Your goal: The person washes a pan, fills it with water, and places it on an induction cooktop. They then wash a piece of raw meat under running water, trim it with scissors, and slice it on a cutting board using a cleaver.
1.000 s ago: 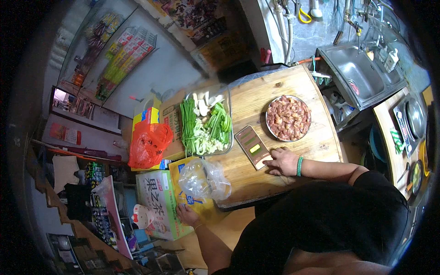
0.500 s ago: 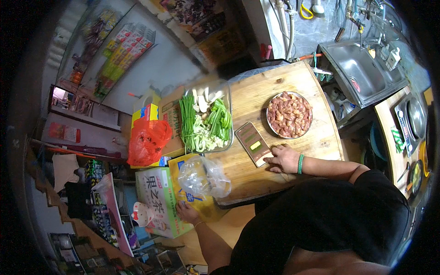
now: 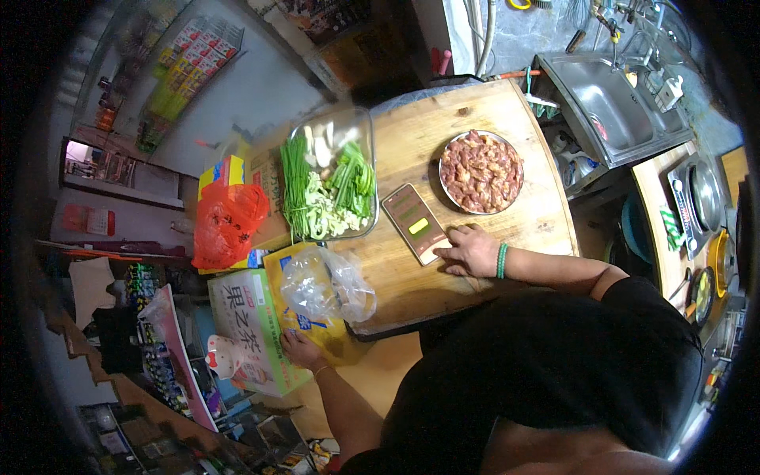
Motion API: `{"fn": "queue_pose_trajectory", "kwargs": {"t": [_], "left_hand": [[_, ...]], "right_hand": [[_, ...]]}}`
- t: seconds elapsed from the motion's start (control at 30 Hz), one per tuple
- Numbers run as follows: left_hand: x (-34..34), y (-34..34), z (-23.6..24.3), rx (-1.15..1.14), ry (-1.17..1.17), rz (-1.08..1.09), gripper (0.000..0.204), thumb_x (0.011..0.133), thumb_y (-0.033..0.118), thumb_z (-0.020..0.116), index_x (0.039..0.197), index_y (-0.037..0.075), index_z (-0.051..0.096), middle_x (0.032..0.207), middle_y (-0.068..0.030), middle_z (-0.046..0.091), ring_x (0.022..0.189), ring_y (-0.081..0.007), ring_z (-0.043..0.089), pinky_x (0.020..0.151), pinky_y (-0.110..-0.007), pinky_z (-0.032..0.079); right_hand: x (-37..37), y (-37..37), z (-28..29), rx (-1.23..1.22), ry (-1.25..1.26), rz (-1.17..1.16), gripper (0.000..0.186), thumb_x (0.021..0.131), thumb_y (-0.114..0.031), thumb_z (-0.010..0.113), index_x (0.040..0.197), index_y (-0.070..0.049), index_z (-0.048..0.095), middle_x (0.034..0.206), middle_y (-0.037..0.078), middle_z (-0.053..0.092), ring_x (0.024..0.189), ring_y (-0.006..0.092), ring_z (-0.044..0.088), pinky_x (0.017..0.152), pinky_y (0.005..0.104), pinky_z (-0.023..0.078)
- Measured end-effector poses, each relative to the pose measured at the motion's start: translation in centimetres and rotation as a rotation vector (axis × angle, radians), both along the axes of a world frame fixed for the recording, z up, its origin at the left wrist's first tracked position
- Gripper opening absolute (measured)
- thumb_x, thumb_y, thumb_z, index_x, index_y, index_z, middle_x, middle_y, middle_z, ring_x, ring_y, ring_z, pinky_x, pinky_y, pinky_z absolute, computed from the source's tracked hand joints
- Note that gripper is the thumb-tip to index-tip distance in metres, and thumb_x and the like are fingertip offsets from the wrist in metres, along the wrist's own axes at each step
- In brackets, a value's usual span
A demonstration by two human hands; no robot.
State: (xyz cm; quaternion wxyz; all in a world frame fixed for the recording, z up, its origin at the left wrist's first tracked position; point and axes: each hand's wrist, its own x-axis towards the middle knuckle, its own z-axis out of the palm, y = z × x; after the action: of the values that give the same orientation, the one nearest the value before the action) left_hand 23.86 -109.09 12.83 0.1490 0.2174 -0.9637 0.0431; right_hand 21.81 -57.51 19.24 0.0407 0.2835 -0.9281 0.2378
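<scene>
Wooden tabletop point(image 3: 408, 150) bright — lower left dim; lines bowed, rim black — shadow beside bowl point(image 3: 513, 202).

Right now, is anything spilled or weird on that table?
Nothing looks spilled on the wooden table. The phone seems a bit odd there, since it lies slanted between the meat and the vegetables, with the right hand at its near end.

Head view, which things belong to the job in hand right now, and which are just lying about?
Apparently in use, judging by the hands:
phone, at the right hand
yellow box and green-and-white box, by the left hand

Just lying about, untouched:
meat pieces
vegetables
red bag
clear bag
</scene>
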Motion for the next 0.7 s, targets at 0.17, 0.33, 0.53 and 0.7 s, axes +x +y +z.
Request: {"fn": "queue_pose_trajectory", "kwargs": {"t": [0.17, 0.33, 0.53, 0.7], "left_hand": [[0.2, -0.2, -0.3, -0.003, 0.016, -0.014, 0.040, 0.095, 0.030, 0.044, 0.127, 0.007, 0.053, 0.131, -0.0185, 0.049, 0.112, -0.0401, 0.048, 0.094, -0.049, 0.040], [0.3, -0.4, -0.6, 0.009, 0.025, -0.022, 0.045, 0.097, 0.033, 0.042, 0.128, 0.003, 0.053, 0.130, -0.0210, 0.050, 0.114, -0.0400, 0.050, 0.099, -0.047, 0.039], [-0.3, -1.1, -0.7, 0.045, 0.043, -0.031, 0.040, 0.091, 0.030, 0.050, 0.123, 0.008, 0.056, 0.128, -0.0181, 0.052, 0.110, -0.0402, 0.051, 0.095, -0.047, 0.041], [0.0, -0.7, -0.9, 0.012, 0.060, 0.030, 0.040, 0.089, 0.031, 0.052, 0.124, 0.011, 0.056, 0.130, -0.0121, 0.052, 0.113, -0.0373, 0.049, 0.095, -0.048, 0.040]], "right_hand": [[0.0, -0.1, -0.3, 0.043, -0.048, 0.005, 0.045, 0.081, -0.040, 0.064, 0.120, -0.018, 0.062, 0.094, 0.011, 0.054, 0.095, 0.0278, 0.055, 0.083, 0.0426, 0.045], [0.0, -0.1, -0.2, 0.027, -0.058, -0.003, 0.045, 0.081, -0.040, 0.064, 0.120, -0.018, 0.061, 0.095, 0.011, 0.053, 0.094, 0.0280, 0.055, 0.083, 0.0432, 0.045], [0.0, -0.3, 0.3, 0.142, -0.111, -0.015, 0.049, 0.082, -0.043, 0.062, 0.124, -0.018, 0.059, 0.103, 0.013, 0.056, 0.100, 0.0270, 0.055, 0.087, 0.0411, 0.045], [0.0, -0.6, 0.5, 0.070, -0.120, -0.028, 0.046, 0.079, -0.038, 0.067, 0.120, -0.017, 0.062, 0.108, 0.016, 0.054, 0.099, 0.0295, 0.055, 0.086, 0.0403, 0.045]]}}
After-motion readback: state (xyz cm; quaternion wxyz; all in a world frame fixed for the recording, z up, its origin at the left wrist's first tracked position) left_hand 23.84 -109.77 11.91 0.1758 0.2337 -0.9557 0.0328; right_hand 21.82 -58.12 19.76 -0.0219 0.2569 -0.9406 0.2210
